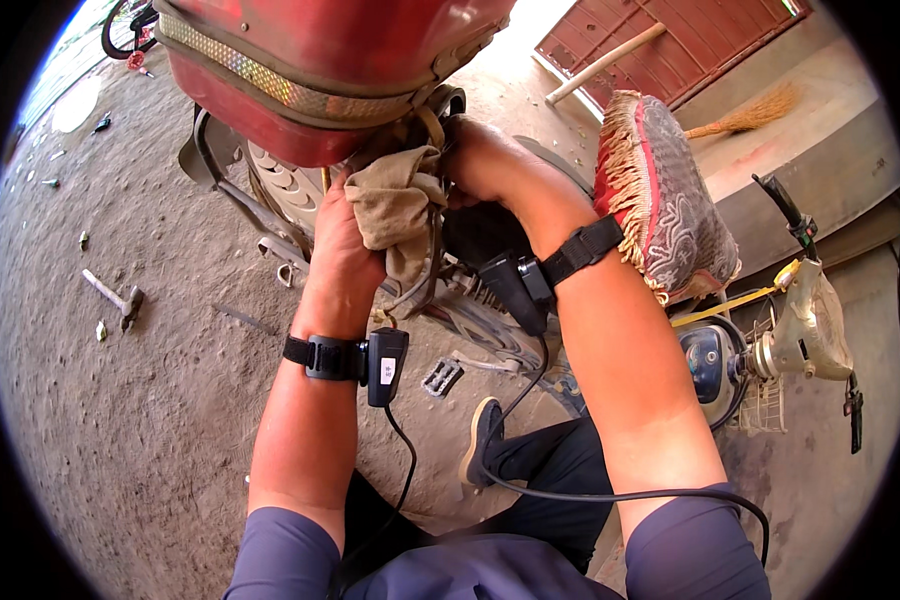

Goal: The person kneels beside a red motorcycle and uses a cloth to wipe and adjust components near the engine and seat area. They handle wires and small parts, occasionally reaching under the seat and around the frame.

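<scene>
Under the red box [300, 60], which has a reflective band, both my hands reach in at the rear of a bike-like vehicle. My left hand [348, 240] lies against a crumpled tan cloth [395, 200] beside the metal frame tube; its fingertips are out of sight beneath the box. My right hand [478, 165] reaches in from the other side of the cloth, its fingers hidden behind the frame and the box's lower edge. What either hand grips does not show. A fringed, patterned seat cover [665, 205] stands close to my right forearm.
A hammer [128, 305] and scattered small parts lie on the dirt floor at left. Below the frame is a pedal [442, 378], near my shoe [482, 440]. A second two-wheeler's handlebar [795, 220] stands at right. Farther back are a broom [755, 112] and a red gate [700, 40].
</scene>
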Demonstrator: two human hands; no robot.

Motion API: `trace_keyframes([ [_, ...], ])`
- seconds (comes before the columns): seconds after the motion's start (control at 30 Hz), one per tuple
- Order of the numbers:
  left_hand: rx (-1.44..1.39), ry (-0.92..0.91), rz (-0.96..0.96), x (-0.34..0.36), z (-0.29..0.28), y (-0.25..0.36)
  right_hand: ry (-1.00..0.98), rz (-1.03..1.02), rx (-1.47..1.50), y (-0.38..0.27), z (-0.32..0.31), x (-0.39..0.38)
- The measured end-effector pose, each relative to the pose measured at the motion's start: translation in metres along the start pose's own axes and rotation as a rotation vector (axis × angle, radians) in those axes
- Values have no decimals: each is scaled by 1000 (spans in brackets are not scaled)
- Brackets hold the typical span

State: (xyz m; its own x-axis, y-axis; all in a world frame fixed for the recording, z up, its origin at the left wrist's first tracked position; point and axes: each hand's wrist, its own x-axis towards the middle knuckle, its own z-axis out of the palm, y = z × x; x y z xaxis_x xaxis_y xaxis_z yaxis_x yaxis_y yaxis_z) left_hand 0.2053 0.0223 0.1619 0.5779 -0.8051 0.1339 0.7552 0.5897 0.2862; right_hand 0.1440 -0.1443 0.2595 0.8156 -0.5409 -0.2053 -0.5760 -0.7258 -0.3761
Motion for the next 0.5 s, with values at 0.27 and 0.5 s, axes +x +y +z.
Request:
trace_keyframes([
  [0.27,50,-75,43,1,-1,-1,83,116,195,-7,-11,-19],
  [0.5,11,-85,35,-4,8,-1,374,-53,-572,-27,-13,-23],
])
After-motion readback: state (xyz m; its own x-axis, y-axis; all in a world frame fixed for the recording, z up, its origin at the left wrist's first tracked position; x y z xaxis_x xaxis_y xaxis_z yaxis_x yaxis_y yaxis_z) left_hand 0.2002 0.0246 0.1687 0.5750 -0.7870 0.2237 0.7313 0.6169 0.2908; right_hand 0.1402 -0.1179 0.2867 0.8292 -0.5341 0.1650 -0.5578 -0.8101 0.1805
